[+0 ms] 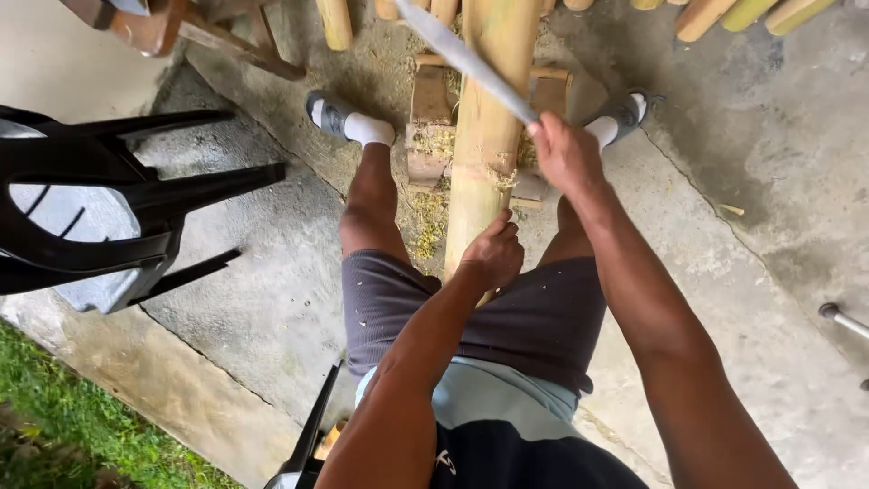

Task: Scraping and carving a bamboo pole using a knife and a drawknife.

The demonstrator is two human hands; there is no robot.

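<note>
A thick pale bamboo pole runs from between my knees away over a wooden block stand. My left hand grips the near end of the pole, just above my lap. My right hand is closed on the handle of a long grey blade, which slants up to the left across the pole. Shavings lie on the concrete under the pole.
An overturned black plastic chair lies at the left. More bamboo poles lie along the top edge. A reddish wooden piece sits top left. Grass borders the concrete at bottom left. A metal rod pokes in at right.
</note>
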